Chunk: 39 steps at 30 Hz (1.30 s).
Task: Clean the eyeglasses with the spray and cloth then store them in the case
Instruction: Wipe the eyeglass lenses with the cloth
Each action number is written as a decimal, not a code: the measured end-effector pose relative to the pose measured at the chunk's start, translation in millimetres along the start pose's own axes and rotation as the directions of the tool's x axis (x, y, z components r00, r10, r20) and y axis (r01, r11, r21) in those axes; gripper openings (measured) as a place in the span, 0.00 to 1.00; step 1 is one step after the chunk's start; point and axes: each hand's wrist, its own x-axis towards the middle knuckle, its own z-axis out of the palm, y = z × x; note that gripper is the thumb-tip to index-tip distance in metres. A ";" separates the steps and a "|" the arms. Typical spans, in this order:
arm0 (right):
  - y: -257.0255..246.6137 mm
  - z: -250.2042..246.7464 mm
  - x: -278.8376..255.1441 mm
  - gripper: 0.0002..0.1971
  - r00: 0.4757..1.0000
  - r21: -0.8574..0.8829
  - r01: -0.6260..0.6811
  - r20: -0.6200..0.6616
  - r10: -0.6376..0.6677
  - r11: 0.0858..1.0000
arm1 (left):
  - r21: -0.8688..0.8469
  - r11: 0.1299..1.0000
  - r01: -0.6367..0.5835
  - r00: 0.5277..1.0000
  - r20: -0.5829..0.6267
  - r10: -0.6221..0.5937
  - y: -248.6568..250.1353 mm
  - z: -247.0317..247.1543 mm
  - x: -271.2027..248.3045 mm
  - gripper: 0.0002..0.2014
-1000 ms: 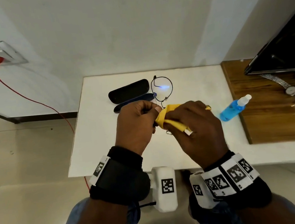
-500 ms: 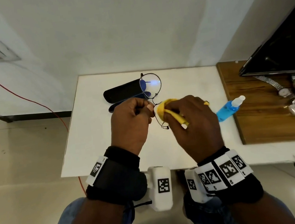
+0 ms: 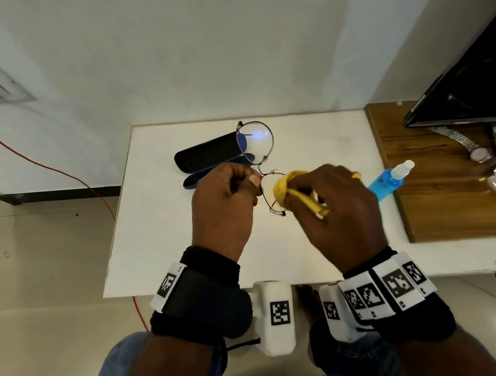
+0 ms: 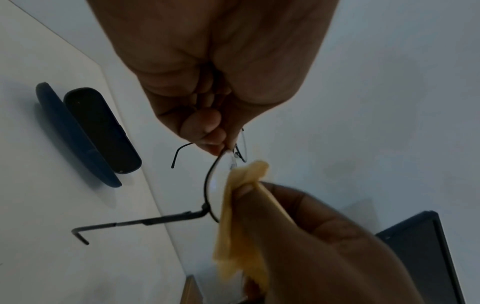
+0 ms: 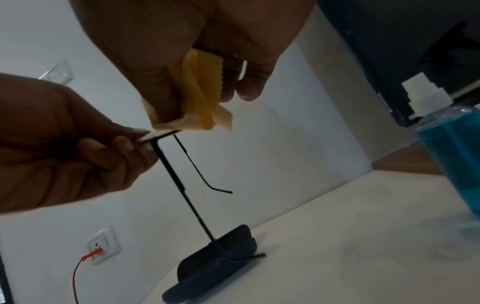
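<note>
One pair, eyeglasses (image 3: 259,168): thin wire frame, light, fragile. Pinched at bridge by left hand (image 3: 225,204), above counter (image 3: 158,229). Cloth (image 3: 283,185), soft, gripped in right hand (image 3: 335,205), against lens.

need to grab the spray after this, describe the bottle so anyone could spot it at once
Start at the white table and go to its right edge, where the wooden counter begins. The spray bottle lies there on its side, beyond the right hand: the only clear bottle with blue liquid and a white cap.
</note>
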 end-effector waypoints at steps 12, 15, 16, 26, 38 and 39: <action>7.5 -5.7 3.8 0.06 0.998 0.007 -0.040 -0.043 0.040 0.999 | 0.075 0.995 -0.071 0.997 0.040 0.068 2.5 1.8 -2.9 0.09; 2.6 -8.1 10.8 0.06 0.992 0.007 -0.057 -0.108 0.057 0.998 | 0.237 0.959 -0.156 0.987 0.079 0.142 2.3 8.2 -11.1 0.08; 1.5 -9.8 11.7 0.06 0.987 -0.011 -0.067 -0.148 0.065 0.998 | 0.256 0.953 -0.161 0.986 0.076 0.147 2.7 8.7 -12.9 0.08; 7.2 -2.1 10.4 0.07 0.995 -0.081 -0.088 -0.061 0.084 0.993 | 0.305 0.921 -0.244 0.955 0.238 0.174 0.2 16.8 -16.6 0.02; 20.7 -9.8 11.9 0.06 0.987 -0.088 -0.116 -0.124 0.105 0.989 | 0.131 0.974 -0.186 0.940 0.314 0.137 -4.7 9.1 -12.9 0.05; 23.6 -11.9 13.9 0.06 0.979 -0.088 -0.143 -0.160 0.128 0.986 | 0.114 0.978 -0.172 0.938 0.322 0.128 -5.7 8.8 -12.3 0.04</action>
